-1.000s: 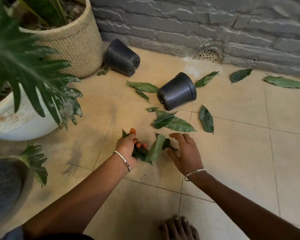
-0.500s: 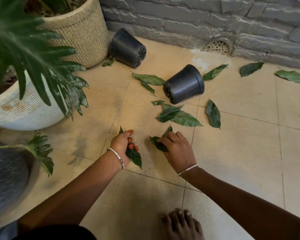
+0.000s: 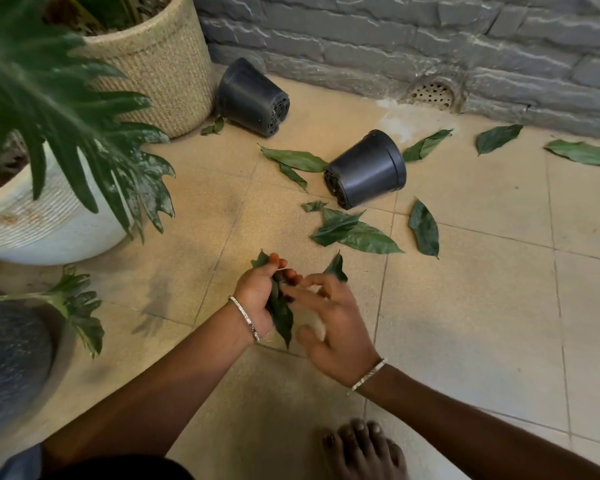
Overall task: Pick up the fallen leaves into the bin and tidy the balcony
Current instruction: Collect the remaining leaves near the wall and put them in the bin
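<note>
While crouched over the tiled floor, grips a leaf bunch in the left hand, fingers clenched round its top, with the blades hanging below the palm. Just right, reaches the blurred right hand to that bunch, fingers spread. Shows one leaf upright behind those fingertips; cannot tell whether pinched. Farther right and beyond, leaves more leaves loose on the floor beside a tipped black pot.
</note>
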